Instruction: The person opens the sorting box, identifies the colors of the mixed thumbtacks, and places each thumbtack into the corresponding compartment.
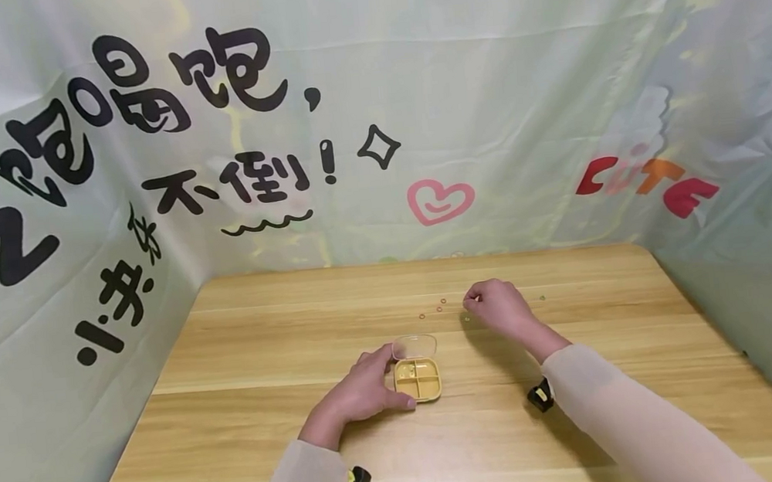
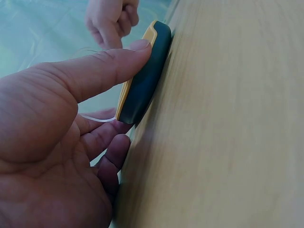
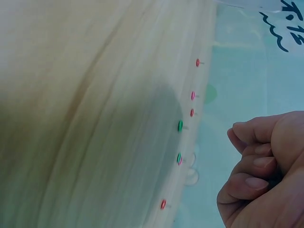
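Note:
A small yellow pill box with four compartments lies on the table, its clear lid tipped back. My left hand holds it at the left side, thumb on the near edge and fingers at the back. In the left wrist view the box's dark green base shows beside the thumb. Tiny pieces lie in its back left compartment. My right hand hovers over the far part of the table, thumb and index finger together, the other fingers curled; nothing shows between them. Close by lies a green ring.
Several tiny rings are scattered near the table's far edge, among them a red ring and a pink ring. Another green ring lies right of my right hand. A printed cloth hangs behind the wooden table.

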The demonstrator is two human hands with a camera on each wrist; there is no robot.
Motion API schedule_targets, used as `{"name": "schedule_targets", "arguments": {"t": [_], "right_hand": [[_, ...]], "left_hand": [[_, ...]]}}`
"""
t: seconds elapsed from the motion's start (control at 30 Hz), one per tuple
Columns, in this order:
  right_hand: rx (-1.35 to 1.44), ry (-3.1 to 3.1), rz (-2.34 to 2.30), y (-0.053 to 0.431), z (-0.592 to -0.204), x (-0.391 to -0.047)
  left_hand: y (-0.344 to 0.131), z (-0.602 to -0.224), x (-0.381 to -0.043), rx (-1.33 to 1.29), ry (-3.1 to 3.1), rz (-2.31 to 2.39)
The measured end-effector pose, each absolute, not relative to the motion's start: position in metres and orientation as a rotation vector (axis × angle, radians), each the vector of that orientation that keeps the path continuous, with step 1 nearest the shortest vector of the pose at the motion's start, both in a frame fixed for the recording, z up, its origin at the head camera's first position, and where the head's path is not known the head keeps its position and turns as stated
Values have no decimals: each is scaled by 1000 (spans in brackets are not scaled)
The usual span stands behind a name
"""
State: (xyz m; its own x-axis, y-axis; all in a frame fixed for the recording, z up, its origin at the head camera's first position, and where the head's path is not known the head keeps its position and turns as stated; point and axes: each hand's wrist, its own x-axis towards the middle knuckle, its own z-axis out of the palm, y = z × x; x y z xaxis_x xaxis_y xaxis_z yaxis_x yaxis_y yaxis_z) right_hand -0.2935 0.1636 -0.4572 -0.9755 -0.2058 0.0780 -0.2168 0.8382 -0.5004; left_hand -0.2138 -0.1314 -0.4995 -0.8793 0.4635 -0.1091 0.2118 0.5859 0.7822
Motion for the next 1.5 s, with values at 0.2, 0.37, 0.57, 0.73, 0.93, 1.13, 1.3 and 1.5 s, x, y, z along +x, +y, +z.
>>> {"name": "schedule_targets", "arguments": {"t": [0.2, 0.37, 0.57, 0.73, 0.93, 1.13, 1.3, 1.5], "right_hand": [[389, -3018, 821, 142, -462, -300], [438, -3012, 768, 124, -468, -305], [478, -3005, 756, 106, -473, -309], [481, -3022, 725, 94, -476, -312], [437, -3068, 613, 85, -480, -314], [409, -3091, 490, 84, -482, -314], [413, -3098, 451, 86, -482, -310], [514, -3060, 370, 92, -483, -302]], "left_hand": [[-132, -504, -214, 551, 2511, 1196], [-132, -504, -215, 563, 2526, 1178], [-132, -502, -216, 560, 2528, 1179], [-132, -502, -216, 548, 2527, 1181], [-132, -501, -215, 524, 2520, 1176], [-130, -501, -214, 528, 2528, 1167], [-130, -499, -214, 533, 2524, 1169], [-131, -500, -214, 532, 2522, 1177]]}}
